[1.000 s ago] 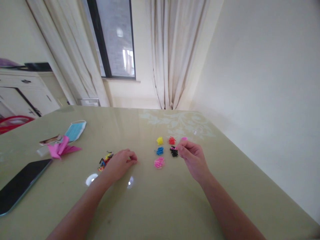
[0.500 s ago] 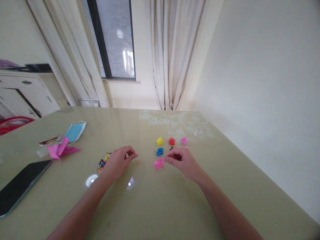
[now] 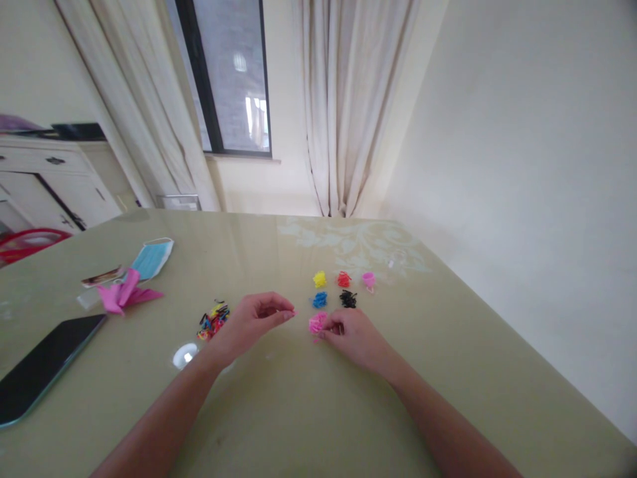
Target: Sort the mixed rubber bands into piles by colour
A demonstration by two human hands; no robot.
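My left hand (image 3: 253, 323) is pinched over the middle of the table, with a tiny pink rubber band (image 3: 294, 313) showing at its fingertips. Beside its wrist lies a mixed heap of small coloured bands (image 3: 213, 321), partly hidden by the hand. My right hand (image 3: 357, 337) has thumb and forefinger closed at the right edge of a pink band pile (image 3: 317, 322); what is between them is too small to make out. Just beyond sit separate piles: blue (image 3: 319, 299), black (image 3: 348, 299), yellow (image 3: 319, 279) and red (image 3: 344, 279). A small pink cup-like thing (image 3: 368, 280) stands right of the red pile.
On the left lie a black phone (image 3: 52, 365), a pink folded-paper crane (image 3: 124, 293), a blue face mask (image 3: 153, 259) and a small picture card (image 3: 102, 276). A shiny round white spot (image 3: 185, 356) shows near my left forearm. A wall (image 3: 537, 199) borders the right side.
My left hand has moved right, toward the pink pile, with a pink band showing at its fingertips. My right hand has come lower and nearer the pile, uncovering the black bands.
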